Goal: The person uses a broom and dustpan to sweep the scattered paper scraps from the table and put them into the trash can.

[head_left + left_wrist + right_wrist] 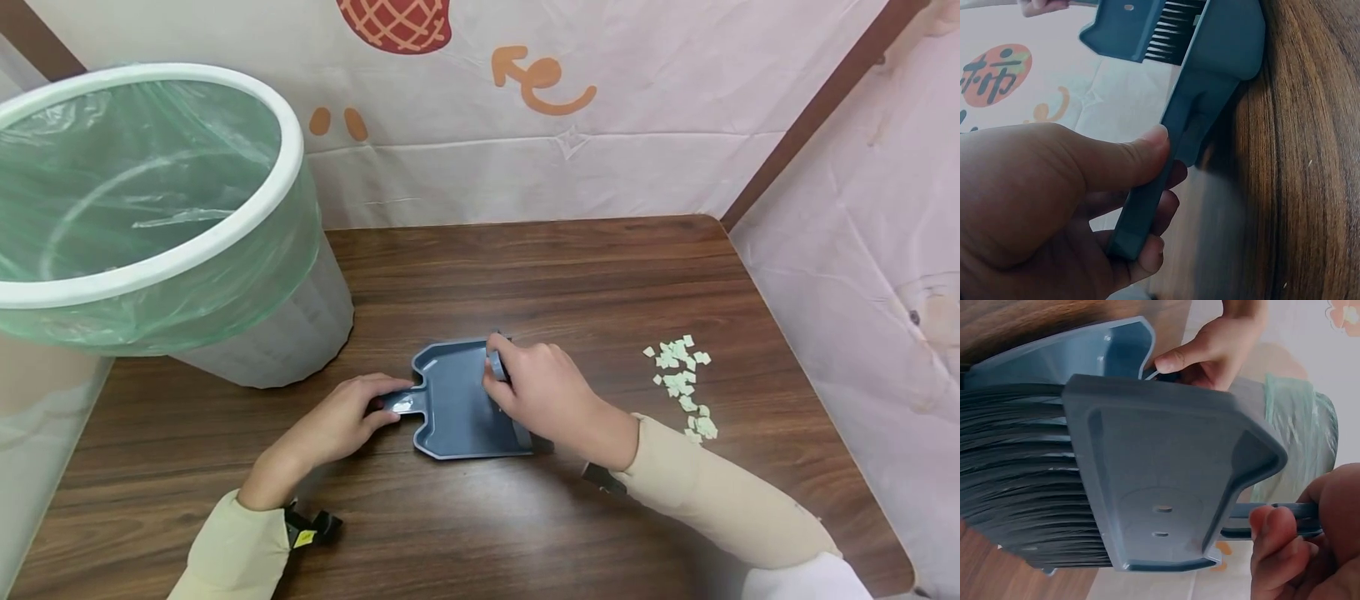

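- Nearest, pale sleeves point(720, 492) reach behind both hands.
- The left hand point(330, 421) pinches the handle of the blue-grey dustpan point(457, 404), which lies between the hands.
- The right hand point(547, 387) grips the brush point(1160, 456) at the pan's open edge.
- Pale green pieces point(677, 383) lie right of the right hand, well apart, with tabletop point(540, 275) between.
- Beyond the left hand, a lined bin point(292, 154); ahead of both, the table's back edge.
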Motion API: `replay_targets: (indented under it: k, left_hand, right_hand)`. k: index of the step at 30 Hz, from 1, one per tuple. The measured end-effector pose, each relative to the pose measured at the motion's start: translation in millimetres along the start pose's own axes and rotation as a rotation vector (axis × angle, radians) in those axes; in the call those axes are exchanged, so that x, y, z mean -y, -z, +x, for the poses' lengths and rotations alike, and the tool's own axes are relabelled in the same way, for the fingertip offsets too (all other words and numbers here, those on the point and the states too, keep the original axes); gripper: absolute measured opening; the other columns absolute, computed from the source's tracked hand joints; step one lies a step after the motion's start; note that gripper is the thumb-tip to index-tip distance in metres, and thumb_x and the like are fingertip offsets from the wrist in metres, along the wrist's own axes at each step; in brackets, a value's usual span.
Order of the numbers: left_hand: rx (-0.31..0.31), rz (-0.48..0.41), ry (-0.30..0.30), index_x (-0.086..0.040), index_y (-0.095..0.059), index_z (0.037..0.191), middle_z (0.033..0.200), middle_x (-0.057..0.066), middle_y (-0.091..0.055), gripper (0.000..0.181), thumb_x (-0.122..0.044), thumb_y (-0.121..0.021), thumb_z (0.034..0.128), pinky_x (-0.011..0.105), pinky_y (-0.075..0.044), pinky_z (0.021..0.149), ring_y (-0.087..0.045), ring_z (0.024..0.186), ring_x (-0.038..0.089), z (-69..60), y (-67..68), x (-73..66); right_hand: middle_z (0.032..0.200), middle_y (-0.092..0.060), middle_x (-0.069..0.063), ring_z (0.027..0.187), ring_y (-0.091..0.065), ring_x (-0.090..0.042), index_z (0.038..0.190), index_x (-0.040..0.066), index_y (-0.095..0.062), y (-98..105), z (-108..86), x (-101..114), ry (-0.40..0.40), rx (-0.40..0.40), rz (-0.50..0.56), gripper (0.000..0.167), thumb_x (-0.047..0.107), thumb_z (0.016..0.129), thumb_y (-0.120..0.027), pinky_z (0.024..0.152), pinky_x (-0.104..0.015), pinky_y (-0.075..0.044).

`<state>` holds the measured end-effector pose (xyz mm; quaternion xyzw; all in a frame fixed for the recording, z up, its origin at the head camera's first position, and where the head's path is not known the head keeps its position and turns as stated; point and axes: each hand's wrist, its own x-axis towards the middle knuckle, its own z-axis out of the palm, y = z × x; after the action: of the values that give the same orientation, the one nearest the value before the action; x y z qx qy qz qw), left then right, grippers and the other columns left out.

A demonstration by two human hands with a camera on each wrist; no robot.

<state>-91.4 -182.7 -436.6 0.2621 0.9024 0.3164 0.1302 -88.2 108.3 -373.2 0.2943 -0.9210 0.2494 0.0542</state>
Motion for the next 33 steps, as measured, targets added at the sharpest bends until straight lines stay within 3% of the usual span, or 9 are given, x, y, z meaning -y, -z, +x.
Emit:
replay_targets:
  k: [9, 14, 18, 23, 33]
  left_hand:
    - [0.001, -0.011, 0.004, 0.001, -0.064, 0.134, 0.125, 0.012, -0.068, 0.041, -0.001, -0.072, 0.0931, 0.052, -0.051, 0.097, -0.063, 0.117, 0.031, 1.4, 1.1, 0.6]
    - [0.006, -0.016, 0.006, 0.001, -0.063, 0.134, 0.126, 0.013, -0.067, 0.041, -0.002, -0.071, 0.0937, 0.052, -0.05, 0.098, -0.062, 0.118, 0.031, 2.1, 0.7, 1.1]
    - [0.001, -0.009, 0.006, 0.0, -0.063, 0.134, 0.125, 0.013, -0.067, 0.042, -0.002, -0.071, 0.0936, 0.053, -0.05, 0.098, -0.062, 0.119, 0.032, 2.6, 0.2, 0.8]
    - [0.003, -0.005, 0.013, 0.001, -0.064, 0.134, 0.125, 0.014, -0.067, 0.041, -0.002, -0.071, 0.0937, 0.053, -0.05, 0.098, -0.062, 0.118, 0.032, 3.1, 0.3, -0.2]
    - [0.001, -0.01, 0.028, 0.001, -0.063, 0.134, 0.126, 0.015, -0.067, 0.041, -0.002, -0.071, 0.0936, 0.053, -0.049, 0.099, -0.061, 0.119, 0.033, 0.8, -0.1, -1.2]
  right_hand:
    - [0.052, -0.039, 0.01, 0.041, -0.039, -0.001, 0.092, 0.009, -0.056, -1.9, 4.2, 10.3, 0.082, -0.05, 0.046, 0.007, 0.009, 0.096, -0.062, 0.04, -0.017, -0.033]
    - [0.054, -0.04, 0.01, 0.045, -0.039, -0.002, 0.089, 0.009, -0.056, 1.6, 6.8, 9.3, 0.095, -0.132, 0.109, 0.007, 0.009, 0.095, -0.059, 0.042, -0.019, -0.034]
    - [0.055, -0.04, 0.009, 0.046, -0.041, -0.003, 0.086, 0.009, -0.056, 8.7, 8.1, 5.5, 0.077, -0.203, 0.179, 0.011, 0.01, 0.096, -0.056, 0.043, -0.022, -0.036]
    - [0.055, -0.043, 0.008, 0.045, -0.041, -0.003, 0.088, 0.008, -0.057, 20.0, 7.5, -2.6, 0.05, -0.218, 0.19, 0.011, 0.011, 0.098, -0.055, 0.042, -0.024, -0.037]
    - [0.052, -0.04, 0.008, 0.043, -0.041, -0.006, 0.087, 0.008, -0.059, 40.5, -0.8, -22.9, -0.073, -0.212, 0.098, 0.012, 0.011, 0.099, -0.056, 0.043, -0.027, -0.035]
